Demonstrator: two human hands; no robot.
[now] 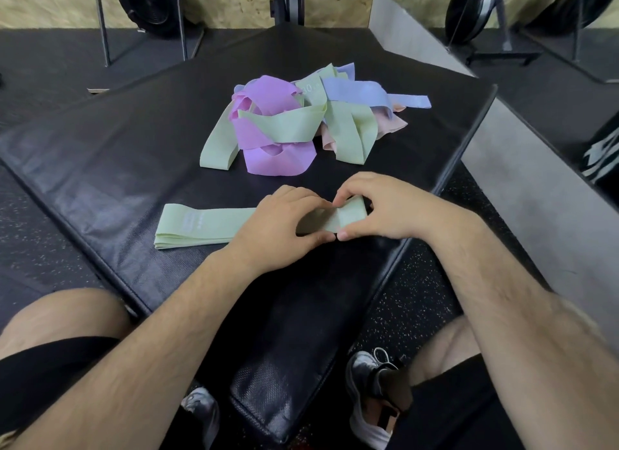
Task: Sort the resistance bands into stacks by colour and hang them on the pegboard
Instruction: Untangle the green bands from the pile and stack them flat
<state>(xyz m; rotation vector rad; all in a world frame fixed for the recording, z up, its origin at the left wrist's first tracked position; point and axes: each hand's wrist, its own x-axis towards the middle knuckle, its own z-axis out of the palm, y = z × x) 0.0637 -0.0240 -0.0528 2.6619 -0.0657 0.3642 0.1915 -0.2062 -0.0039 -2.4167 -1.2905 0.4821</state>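
Left hand point(278, 230), right hand point(388, 208) both pinching green stack point(201, 226), pile band point(311, 91) marked perhaps "30"

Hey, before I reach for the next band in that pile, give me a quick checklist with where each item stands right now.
1. The green stack squared up: left end ok; right end cannot tell, the hands cover it.
2. Hands free: not ok; the left hand and the right hand both pinch the stack's right end.
3. Greens there to pick: ok, several show in the pile, tangled with purple, blue and peach bands.
4. Space for more stacks: ok, bare black mat lies left of the pile.
5. Pegboard ready: cannot tell, it is not in view.
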